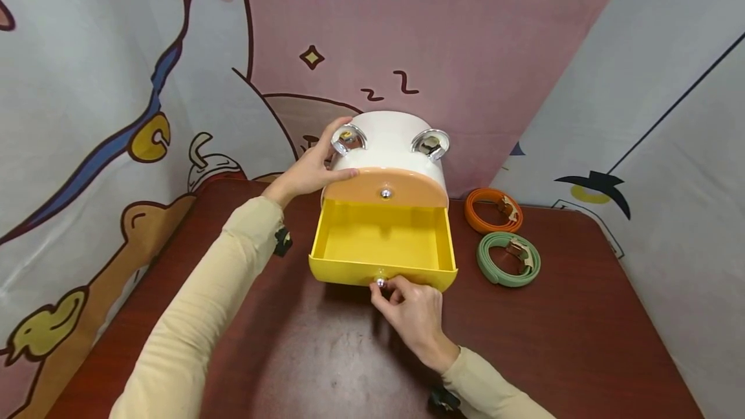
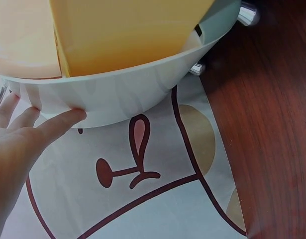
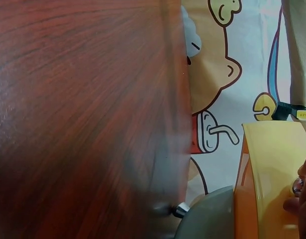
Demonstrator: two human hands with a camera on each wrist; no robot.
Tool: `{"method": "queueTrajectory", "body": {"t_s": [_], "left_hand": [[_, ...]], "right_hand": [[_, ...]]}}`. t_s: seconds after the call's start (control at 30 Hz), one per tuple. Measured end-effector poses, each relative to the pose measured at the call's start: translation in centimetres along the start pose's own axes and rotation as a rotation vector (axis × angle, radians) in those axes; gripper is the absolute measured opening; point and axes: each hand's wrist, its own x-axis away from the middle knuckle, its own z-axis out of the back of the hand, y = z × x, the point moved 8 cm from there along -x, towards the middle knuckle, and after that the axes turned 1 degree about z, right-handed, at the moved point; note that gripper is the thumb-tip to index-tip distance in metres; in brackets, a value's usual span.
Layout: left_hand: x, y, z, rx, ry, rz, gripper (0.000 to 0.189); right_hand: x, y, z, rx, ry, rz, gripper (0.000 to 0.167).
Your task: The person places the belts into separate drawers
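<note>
In the middle of the frame, the yellow drawer (image 1: 343, 270) sticks out from the white box (image 1: 391, 144) on the tabletop (image 1: 588, 322); the right hand (image 1: 416, 315) pinches its knob (image 1: 380, 282), while the left hand (image 1: 311, 170) rests against the box's side. A harder pull could tip the drawer out, or drag the box forward should the left hand slip.
</note>
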Motion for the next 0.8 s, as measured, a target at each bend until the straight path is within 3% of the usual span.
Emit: {"method": "queueTrajectory", "body": {"t_s": [0.07, 0.57, 0.8], "left_hand": [[0.38, 0.83, 0.06, -0.004, -0.006, 0.001, 0.092], [0.55, 1.3, 0.09, 0.0, -0.004, -0.002, 0.091], [0.57, 1.24, 0.05, 0.003, -0.005, 0.0, 0.092]], "right_hand": [[0.03, -0.14, 0.04, -0.004, 0.001, 0.002, 0.02], [0.24, -0.56, 0.41, -0.037, -0.023, -0.012, 0.02], [0.07, -0.18, 0.08, 0.068, -0.083, -0.049, 0.033]]}}
